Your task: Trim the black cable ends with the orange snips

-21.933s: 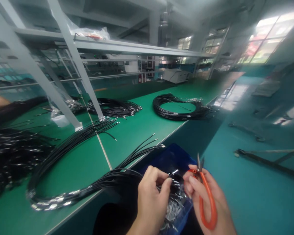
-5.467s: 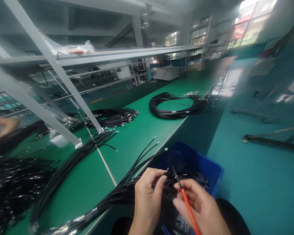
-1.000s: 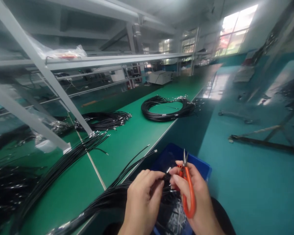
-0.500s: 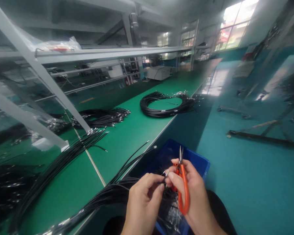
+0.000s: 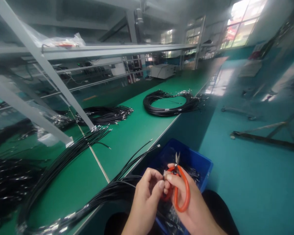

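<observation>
Orange-handled scissors (image 5: pixel 183 192) rest in my right hand (image 5: pixel 192 199), blades pointing up and slightly apart. The thumb and fingers of that hand also pinch at a small light-coloured piece beside my left fingertips. My left hand (image 5: pixel 145 199) is closed in a pinch on a black cable end, mostly hidden by the fingers. A bundle of black cables (image 5: pixel 107 192) runs from the bench edge to behind my left hand. Below both hands stands a blue bin (image 5: pixel 205 166) holding small clear and dark scraps.
On the green bench (image 5: pixel 127 143) lie a coil of black cables (image 5: pixel 161 111), another bundle (image 5: pixel 107 114) and a long bundle (image 5: pixel 63 160) at the left. A white shelf post (image 5: pixel 63 94) rises from the bench. A wheeled stand (image 5: pixel 264 138) is on the floor at right.
The scissors have turned in my right hand, and their blades have parted a little. My hands have drawn closer together at the fingertips. The view has shifted slightly.
</observation>
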Motion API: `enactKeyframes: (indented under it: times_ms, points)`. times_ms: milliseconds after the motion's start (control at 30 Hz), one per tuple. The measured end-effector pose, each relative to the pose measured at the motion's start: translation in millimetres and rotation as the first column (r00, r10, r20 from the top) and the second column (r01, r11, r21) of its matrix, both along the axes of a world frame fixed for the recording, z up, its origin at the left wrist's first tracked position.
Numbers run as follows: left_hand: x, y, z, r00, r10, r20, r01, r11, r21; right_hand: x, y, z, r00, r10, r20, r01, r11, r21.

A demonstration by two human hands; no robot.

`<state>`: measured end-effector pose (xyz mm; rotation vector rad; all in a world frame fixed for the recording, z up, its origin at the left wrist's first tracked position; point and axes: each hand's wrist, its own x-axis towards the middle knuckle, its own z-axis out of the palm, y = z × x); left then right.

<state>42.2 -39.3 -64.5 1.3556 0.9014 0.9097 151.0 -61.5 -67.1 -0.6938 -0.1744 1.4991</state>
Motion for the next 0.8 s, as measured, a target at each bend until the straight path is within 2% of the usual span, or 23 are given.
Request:
enactKeyframes:
  times_ms: [167, 233, 333, 433, 567, 800]
  points:
    - [6.1, -3.5, 13.2, 0.970, 0.207, -0.127, -0.183, 0.967, 0.175, -2.7, 0.0, 8.0, 0.997, -0.003, 0.083, 0.001, 1.000, 0.025]
    - [5.5, -1.8, 17.3, 0.963, 0.239, -0.126, -0.213, 0.958, 0.192, -2.8, -0.3, 9.4, 0.993, 0.000, 0.121, -0.006, 0.999, 0.042]
    - [-0.7, 4.8, 22.6, 0.991, 0.120, -0.065, -0.113, 0.988, 0.107, -2.2, -0.8, 7.5, 0.987, 0.019, 0.162, -0.030, 0.997, 0.067]
    - [-7.5, 10.9, 25.1, 1.000, 0.019, 0.003, -0.019, 1.000, -0.010, -1.1, -1.0, 3.8, 0.992, 0.053, 0.112, -0.065, 0.993, 0.099]
    - [-7.7, 11.1, 21.7, 0.989, 0.050, 0.142, -0.031, 0.990, -0.134, 0.0, -1.1, 2.1, 0.991, 0.127, -0.032, -0.123, 0.988, 0.098]
    - [0.1, 7.3, 17.0, 0.959, 0.086, 0.269, -0.034, 0.980, -0.194, -0.4, 0.3, 0.0, 0.984, 0.141, -0.107, -0.134, 0.989, 0.071]
